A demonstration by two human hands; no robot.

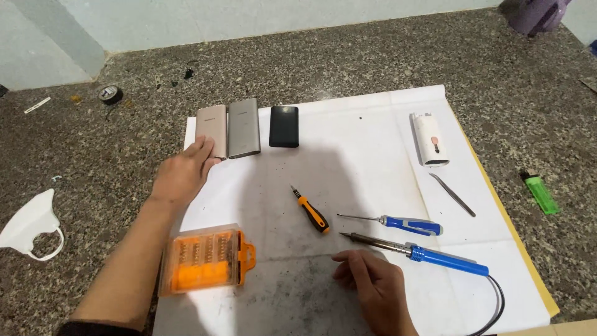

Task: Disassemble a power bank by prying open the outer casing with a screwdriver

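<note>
From the head view, the left hand [183,174] reaches up toward the pink-gold phone [212,130], a flat slim slab with round corners lying face down in the upper left part of the white paper sheet [360,137]. The fingers [200,151] are spread apart and flat — their tips touch the phone's lower left edge, but they do not clamp it.

Just beside that phone lies a grey phone [244,127], touching it side by side, and near that a small black phone [283,126]. Nothing blocks the way to them.

The right hand [373,286] rests low in the middle of the frame, fingers loosely curled on the paper and holding nothing. Near it lie a blue soldering iron [429,254], a blue screwdriver [404,224] and a small orange screwdriver [311,211]. An orange bit box [202,260] sits at the lower left — right by the left forearm. A green lighter [540,193] lies on the speckled surface [93,155], far right.
</note>
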